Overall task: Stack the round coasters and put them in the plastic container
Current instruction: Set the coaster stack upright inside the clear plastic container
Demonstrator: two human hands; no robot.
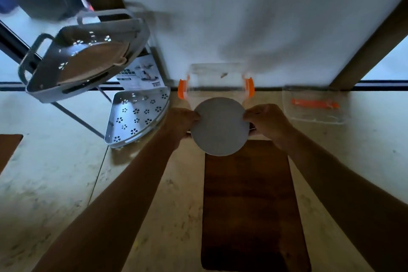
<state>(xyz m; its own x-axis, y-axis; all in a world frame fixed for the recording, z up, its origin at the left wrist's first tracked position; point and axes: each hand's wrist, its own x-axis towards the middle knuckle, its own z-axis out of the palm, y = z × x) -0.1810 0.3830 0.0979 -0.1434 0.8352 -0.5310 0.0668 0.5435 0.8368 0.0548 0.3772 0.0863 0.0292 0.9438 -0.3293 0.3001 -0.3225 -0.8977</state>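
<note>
A round grey coaster [220, 127] is held in the air, flat face towards me, just in front of the clear plastic container [216, 73] with orange clips that stands against the white wall. My left hand [182, 120] pinches the coaster's left edge and my right hand [266, 120] pinches its right edge. I cannot tell whether more coasters lie stacked beneath the top one. The coaster's top edge overlaps the container's near rim in the picture.
The container's clear lid [315, 106] with an orange strip lies on the counter to the right. A grey two-tier corner rack [136, 115] with flower-shaped holes stands at the left. A dark wooden board [249, 205] lies on the pale counter below the coaster.
</note>
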